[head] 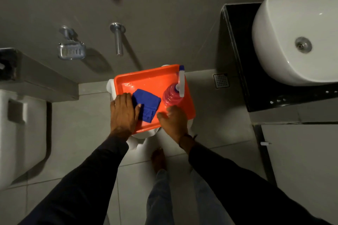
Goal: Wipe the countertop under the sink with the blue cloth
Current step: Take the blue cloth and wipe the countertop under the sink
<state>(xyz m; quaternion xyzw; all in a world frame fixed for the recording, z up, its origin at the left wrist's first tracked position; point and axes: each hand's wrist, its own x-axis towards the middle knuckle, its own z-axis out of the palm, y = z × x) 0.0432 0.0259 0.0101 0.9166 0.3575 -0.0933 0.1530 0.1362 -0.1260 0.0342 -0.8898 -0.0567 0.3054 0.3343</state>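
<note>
A folded blue cloth [147, 103] lies in an orange tray [146, 82] that rests on a white stool. My left hand [124, 113] lies flat on the tray's left edge, its thumb touching the cloth's left side. My right hand [173, 120] hovers at the tray's near right corner, fingers spread, just below a pink spray bottle [172, 96] with a white and blue trigger. The black countertop [236, 45] carries a white basin [296, 33] at the upper right.
A white toilet [20, 129] stands at the left. A chrome soap dish [71, 51] and a chrome wall spout [118, 39] stick out of the grey wall. A floor drain [221, 80] sits beside the counter. A white cabinet [301, 160] is below it. My bare foot [158, 159] is on the tiles.
</note>
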